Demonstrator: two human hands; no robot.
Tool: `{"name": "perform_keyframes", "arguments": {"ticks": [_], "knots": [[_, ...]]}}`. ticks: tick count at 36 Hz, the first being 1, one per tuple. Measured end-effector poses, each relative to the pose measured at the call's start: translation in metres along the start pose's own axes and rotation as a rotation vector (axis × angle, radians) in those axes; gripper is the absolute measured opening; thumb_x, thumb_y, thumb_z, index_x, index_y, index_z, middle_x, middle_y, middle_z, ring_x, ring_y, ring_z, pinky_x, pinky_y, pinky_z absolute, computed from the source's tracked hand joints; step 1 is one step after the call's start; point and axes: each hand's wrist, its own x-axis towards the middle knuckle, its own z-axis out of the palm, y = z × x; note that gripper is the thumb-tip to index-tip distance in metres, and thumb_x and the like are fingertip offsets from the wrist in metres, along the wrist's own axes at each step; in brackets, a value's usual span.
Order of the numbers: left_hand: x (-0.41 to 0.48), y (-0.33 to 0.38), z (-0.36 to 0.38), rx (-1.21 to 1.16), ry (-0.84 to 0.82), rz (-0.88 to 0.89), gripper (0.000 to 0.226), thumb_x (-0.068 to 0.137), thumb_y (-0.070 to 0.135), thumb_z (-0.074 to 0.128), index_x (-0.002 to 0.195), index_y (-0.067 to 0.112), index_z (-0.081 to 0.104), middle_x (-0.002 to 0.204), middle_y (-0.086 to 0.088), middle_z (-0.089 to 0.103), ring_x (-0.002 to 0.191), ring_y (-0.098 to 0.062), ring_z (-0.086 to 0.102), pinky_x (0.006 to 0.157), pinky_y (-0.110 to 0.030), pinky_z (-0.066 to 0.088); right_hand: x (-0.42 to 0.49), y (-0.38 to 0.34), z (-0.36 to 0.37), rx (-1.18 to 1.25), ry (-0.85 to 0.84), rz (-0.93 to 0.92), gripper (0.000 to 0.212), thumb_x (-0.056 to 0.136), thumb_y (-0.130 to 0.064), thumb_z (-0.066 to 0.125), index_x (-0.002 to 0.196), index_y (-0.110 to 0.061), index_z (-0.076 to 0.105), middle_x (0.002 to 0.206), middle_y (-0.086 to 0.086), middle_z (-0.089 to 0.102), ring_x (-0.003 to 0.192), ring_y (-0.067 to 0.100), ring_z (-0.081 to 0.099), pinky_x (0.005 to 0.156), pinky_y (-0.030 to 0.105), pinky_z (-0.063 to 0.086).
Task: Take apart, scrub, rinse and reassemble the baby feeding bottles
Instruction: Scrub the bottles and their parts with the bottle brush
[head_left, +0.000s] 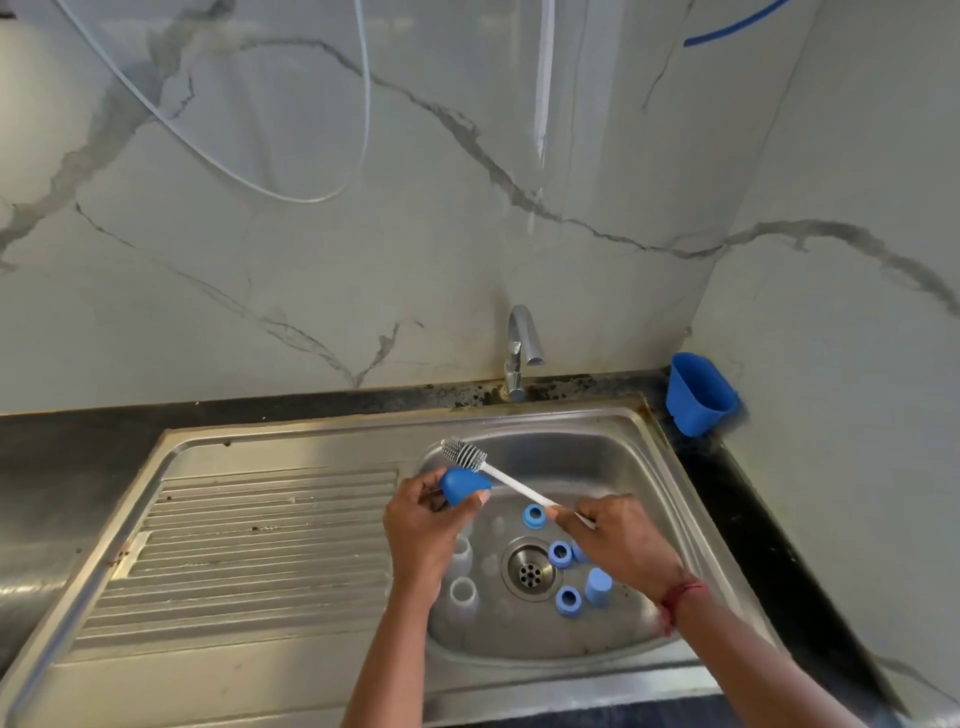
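Our left hand grips the light, probably slippery blue plastic dome cap around its sides; our right hand pinches the white-handled bristle brush near its end.

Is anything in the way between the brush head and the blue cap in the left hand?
Nothing visible. The brush head lies right at the far edge of the blue cap. The left hand holds the cap by its near side; the right hand pinches the brush handle.
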Motion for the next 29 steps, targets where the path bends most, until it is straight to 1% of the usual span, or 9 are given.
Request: {"name": "perform_keyframes", "arguments": {"ticks": [4, 9, 14, 17, 18, 21, 25, 27, 29], "knots": [[-0.010, 0.005, 0.001, -0.033, 0.009, -0.006, 0.053, 0.056, 0.006, 0.095, 0.103, 0.010, 0.071, 0.091, -0.008, 0.076, 0.082, -0.020, 0.074, 0.070, -0.031, 0.059, -0.020, 0.002, -0.008, 0.040, 0.021, 0.004, 0.062, 0.090, -0.047, 0.065, 0.046, -0.019, 0.032, 0.042, -0.007, 0.029, 0.042, 0.012, 0.025, 0.043, 0.022, 0.024], [-0.024, 0.007, 0.008, -0.099, 0.053, -0.015, 0.052, 0.060, -0.001, 0.091, 0.106, 0.004, 0.068, 0.093, -0.012, 0.075, 0.077, -0.013, 0.073, 0.065, -0.021, 0.057, -0.033, 0.011, -0.012, 0.070, -0.006, 0.016, 0.059, 0.091, -0.049, 0.061, 0.047, -0.019, 0.036, 0.042, -0.007, 0.030, 0.042, 0.010, 0.026, 0.044, 0.022, 0.024], [-0.027, 0.006, 0.022, -0.123, 0.064, -0.045, 0.046, 0.060, 0.004, 0.092, 0.100, 0.012, 0.070, 0.092, -0.011, 0.075, 0.077, -0.016, 0.073, 0.066, -0.026, 0.058, -0.027, 0.023, -0.015, 0.092, -0.019, 0.032, 0.061, 0.093, -0.044, 0.061, 0.047, -0.019, 0.030, 0.040, -0.006, 0.028, 0.043, 0.012, 0.026, 0.044, 0.020, 0.024], [-0.032, 0.009, 0.033, -0.109, 0.006, -0.067, 0.055, 0.052, 0.019, 0.097, 0.100, 0.013, 0.071, 0.092, -0.008, 0.076, 0.083, -0.022, 0.074, 0.069, -0.030, 0.057, -0.015, 0.029, -0.016, 0.086, -0.050, 0.054, 0.062, 0.092, -0.047, 0.060, 0.046, -0.020, 0.030, 0.039, -0.005, 0.029, 0.044, 0.013, 0.026, 0.045, 0.020, 0.024], [-0.034, 0.009, 0.037, -0.088, -0.014, -0.072, 0.056, 0.052, 0.019, 0.096, 0.102, 0.012, 0.071, 0.092, -0.007, 0.077, 0.083, -0.022, 0.073, 0.068, -0.029, 0.057, -0.010, 0.031, -0.014, 0.089, -0.067, 0.063, 0.062, 0.092, -0.049, 0.060, 0.045, -0.020, 0.031, 0.040, -0.005, 0.029, 0.044, 0.012, 0.026, 0.046, 0.020, 0.024], [-0.034, 0.009, 0.049, -0.059, -0.011, -0.082, 0.049, 0.061, 0.003, 0.092, 0.104, 0.010, 0.071, 0.093, -0.007, 0.077, 0.083, -0.019, 0.073, 0.067, -0.023, 0.057, 0.001, 0.039, -0.004, 0.113, -0.083, 0.058, 0.062, 0.090, -0.052, 0.060, 0.045, -0.020, 0.033, 0.040, -0.005, 0.031, 0.044, 0.012, 0.028, 0.047, 0.023, 0.027], [-0.025, 0.007, 0.057, -0.038, 0.021, -0.094, 0.053, 0.059, 0.006, 0.094, 0.106, 0.008, 0.069, 0.097, -0.009, 0.076, 0.086, -0.021, 0.074, 0.071, -0.029, 0.058, 0.010, 0.049, 0.008, 0.062, -0.111, 0.064, 0.061, 0.090, -0.059, 0.055, 0.046, -0.020, 0.038, 0.041, -0.004, 0.040, 0.045, 0.013, 0.037, 0.049, 0.022, 0.028], [-0.020, 0.004, 0.060, -0.035, 0.056, -0.107, 0.053, 0.062, 0.006, 0.092, 0.108, 0.007, 0.067, 0.099, -0.009, 0.075, 0.088, -0.020, 0.074, 0.071, -0.027, 0.058, 0.015, 0.054, 0.012, 0.089, -0.112, 0.103, 0.062, 0.088, -0.065, 0.050, 0.048, -0.018, 0.042, 0.044, -0.003, 0.042, 0.046, 0.012, 0.039, 0.050, 0.024, 0.031], [-0.016, 0.002, 0.064, -0.029, 0.088, -0.113, 0.054, 0.062, 0.010, 0.093, 0.108, 0.009, 0.065, 0.098, -0.007, 0.075, 0.084, -0.016, 0.073, 0.068, -0.025, 0.056, 0.021, 0.057, 0.014, 0.131, -0.100, 0.145, 0.063, 0.088, -0.066, 0.047, 0.051, -0.015, 0.044, 0.046, 0.000, 0.046, 0.048, 0.013, 0.041, 0.052, 0.029, 0.035]]}}
